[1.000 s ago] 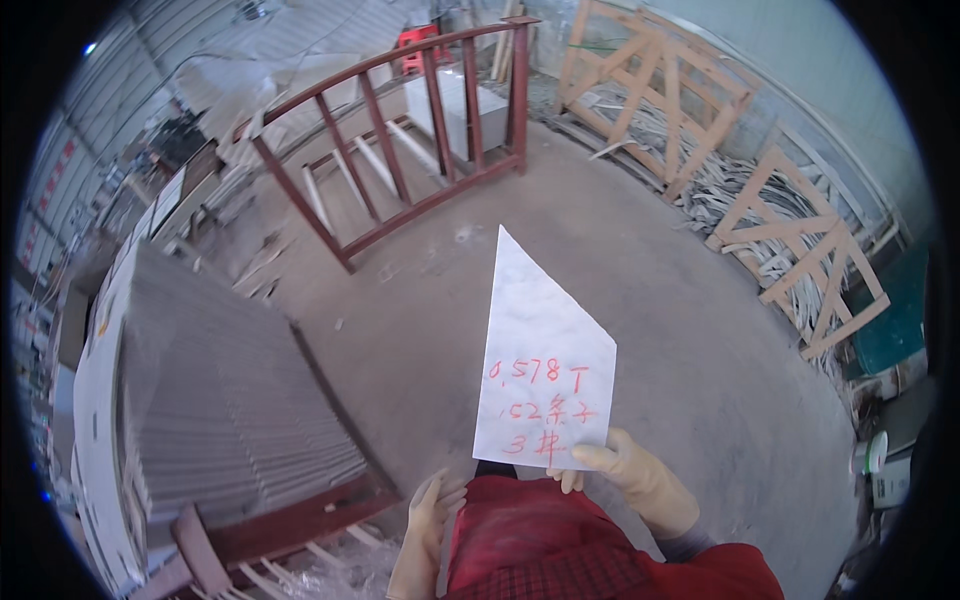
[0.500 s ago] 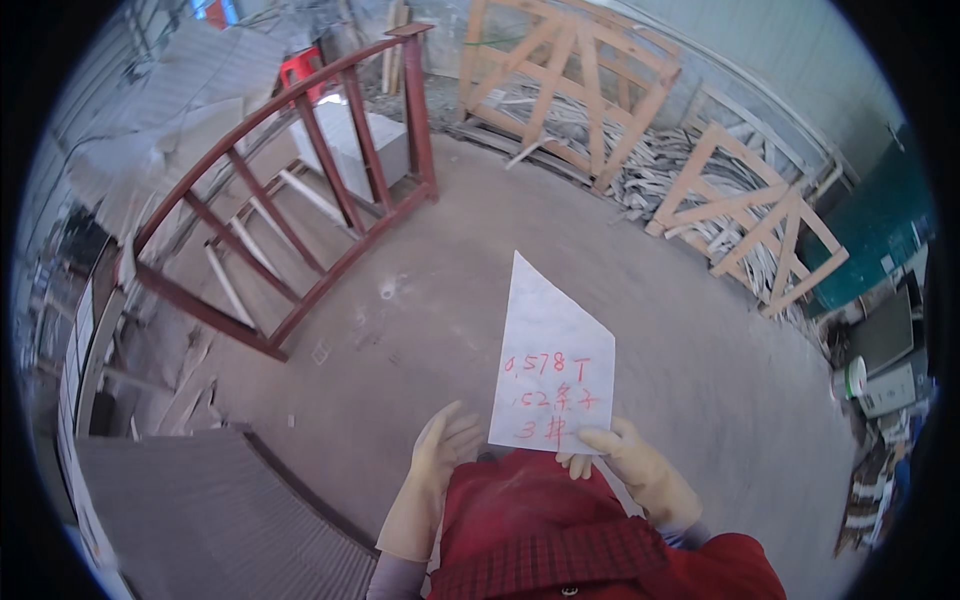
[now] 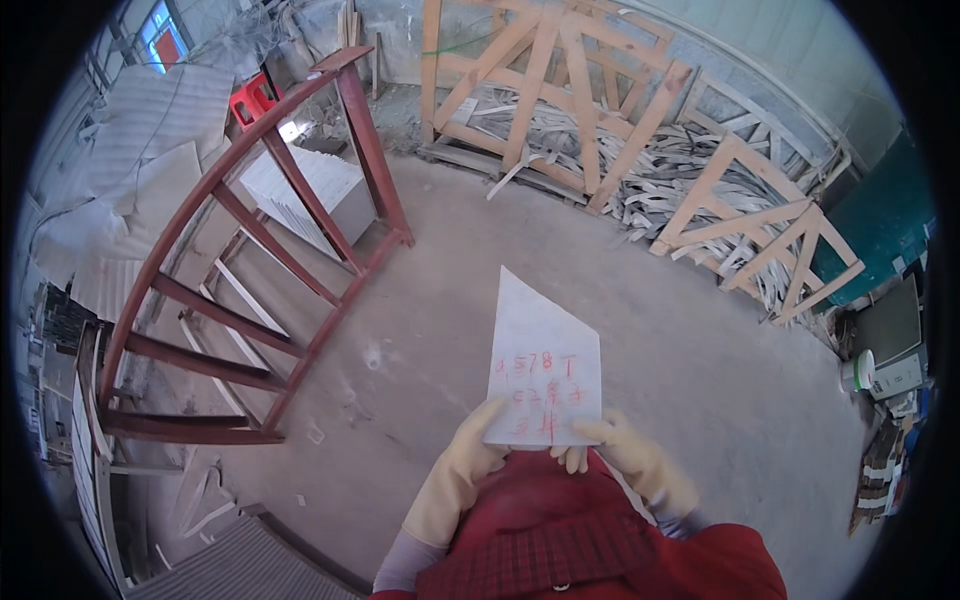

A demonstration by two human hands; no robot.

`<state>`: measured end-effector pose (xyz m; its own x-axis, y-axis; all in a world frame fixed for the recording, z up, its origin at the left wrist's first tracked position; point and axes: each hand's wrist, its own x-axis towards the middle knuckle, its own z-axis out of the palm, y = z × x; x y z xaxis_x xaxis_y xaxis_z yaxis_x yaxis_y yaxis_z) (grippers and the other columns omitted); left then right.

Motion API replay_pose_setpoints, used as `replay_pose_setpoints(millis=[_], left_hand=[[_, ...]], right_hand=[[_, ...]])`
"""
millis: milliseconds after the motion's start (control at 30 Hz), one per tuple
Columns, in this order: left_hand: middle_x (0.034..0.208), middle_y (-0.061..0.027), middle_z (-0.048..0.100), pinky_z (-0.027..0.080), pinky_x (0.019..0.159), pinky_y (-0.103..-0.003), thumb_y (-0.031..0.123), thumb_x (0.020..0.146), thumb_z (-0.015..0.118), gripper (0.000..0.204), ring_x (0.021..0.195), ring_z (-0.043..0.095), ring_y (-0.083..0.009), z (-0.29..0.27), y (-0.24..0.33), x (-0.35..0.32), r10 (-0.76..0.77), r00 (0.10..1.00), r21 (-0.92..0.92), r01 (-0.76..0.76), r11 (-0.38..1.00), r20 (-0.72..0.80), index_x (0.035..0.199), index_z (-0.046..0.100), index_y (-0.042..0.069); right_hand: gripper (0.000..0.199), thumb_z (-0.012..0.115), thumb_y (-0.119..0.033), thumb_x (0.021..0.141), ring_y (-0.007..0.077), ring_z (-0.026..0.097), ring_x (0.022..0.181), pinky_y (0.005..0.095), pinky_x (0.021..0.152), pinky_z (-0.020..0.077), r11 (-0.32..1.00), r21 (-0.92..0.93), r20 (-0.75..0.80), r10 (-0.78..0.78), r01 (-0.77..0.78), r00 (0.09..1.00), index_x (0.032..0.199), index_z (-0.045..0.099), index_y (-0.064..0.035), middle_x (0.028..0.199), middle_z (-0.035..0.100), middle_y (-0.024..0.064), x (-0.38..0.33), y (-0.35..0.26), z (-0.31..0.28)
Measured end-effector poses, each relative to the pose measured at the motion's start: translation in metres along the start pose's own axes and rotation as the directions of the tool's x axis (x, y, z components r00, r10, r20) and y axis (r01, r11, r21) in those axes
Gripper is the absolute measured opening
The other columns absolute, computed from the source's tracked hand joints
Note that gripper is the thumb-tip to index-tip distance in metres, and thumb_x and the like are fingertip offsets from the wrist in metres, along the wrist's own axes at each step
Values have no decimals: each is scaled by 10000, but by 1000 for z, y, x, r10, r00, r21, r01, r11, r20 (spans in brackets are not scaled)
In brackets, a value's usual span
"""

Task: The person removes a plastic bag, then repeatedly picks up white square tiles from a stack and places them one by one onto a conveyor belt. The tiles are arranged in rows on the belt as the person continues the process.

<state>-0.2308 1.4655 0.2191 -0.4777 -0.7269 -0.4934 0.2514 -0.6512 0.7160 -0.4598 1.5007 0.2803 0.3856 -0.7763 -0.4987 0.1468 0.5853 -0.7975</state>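
A white sheet of paper [image 3: 548,345] with red handwriting is held up in front of my body, its top edge cut at a slant. My left hand [image 3: 472,452], in a cream rubber glove, pinches the lower left edge, thumb in front and the other fingers mostly behind the sheet. On the lower right corner, my right hand [image 3: 630,455] in a matching glove grips with the thumb in front; some fingertips show below the bottom edge. Beneath the paper is my dark red apron [image 3: 545,500].
A dark red metal frame [image 3: 205,190] stands at the left, with stacked pale slabs [image 3: 318,195] behind it. Wooden racks [image 3: 545,90] at the back hold scrap strips [image 3: 680,170]. To the right are a green tank [image 3: 880,225] and a white bucket [image 3: 857,372]. Corrugated sheeting [image 3: 240,565] lies lower left.
My left hand has moved up and right from beside the paper and taken hold of its lower left edge. The right hand keeps its grip. The view has turned towards the left.
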Motion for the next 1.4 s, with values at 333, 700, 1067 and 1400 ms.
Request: replay_pose_setpoints(millis=[333, 700, 1067, 1400], left_hand=[[1213, -117, 576, 410, 957, -340, 282, 936, 571, 492, 1113, 550, -215, -21, 145, 124, 20, 996, -395, 15, 918, 86, 1312, 456, -12], [1158, -119, 606, 459, 898, -346, 268, 909, 620, 464, 1049, 587, -210, -78, 292, 296, 24, 974, -245, 33, 969, 224, 1258, 505, -15], [1160, -128, 607, 448, 933, -356, 250, 942, 567, 396, 1084, 583, -216, -121, 380, 434, -76, 953, -358, 183, 916, 294, 1246, 519, 1], [1192, -127, 596, 447, 944, -371, 298, 934, 577, 458, 1098, 578, -228, -137, 479, 576, 76, 978, -433, 15, 901, 194, 1268, 500, -6]], right_hand=[[463, 528, -393, 928, 256, 653, 682, 325, 591, 509, 998, 67, 30, -17, 15, 999, 970, 640, 54, 848, 678, 173, 147, -111, -48], [461, 492, -385, 956, 243, 628, 704, 332, 672, 497, 984, 143, -97, -90, 103, 991, 1015, 611, 57, 798, 663, 166, 305, -205, -92], [507, 441, -373, 961, 281, 644, 703, 352, 672, 508, 952, 207, -268, -166, 225, 949, 990, 606, 106, 757, 668, 202, 446, -291, -125], [470, 456, -354, 954, 274, 646, 692, 345, 656, 512, 975, 210, -125, -45, 71, 991, 1007, 597, 92, 798, 673, 206, 612, -399, -228]])
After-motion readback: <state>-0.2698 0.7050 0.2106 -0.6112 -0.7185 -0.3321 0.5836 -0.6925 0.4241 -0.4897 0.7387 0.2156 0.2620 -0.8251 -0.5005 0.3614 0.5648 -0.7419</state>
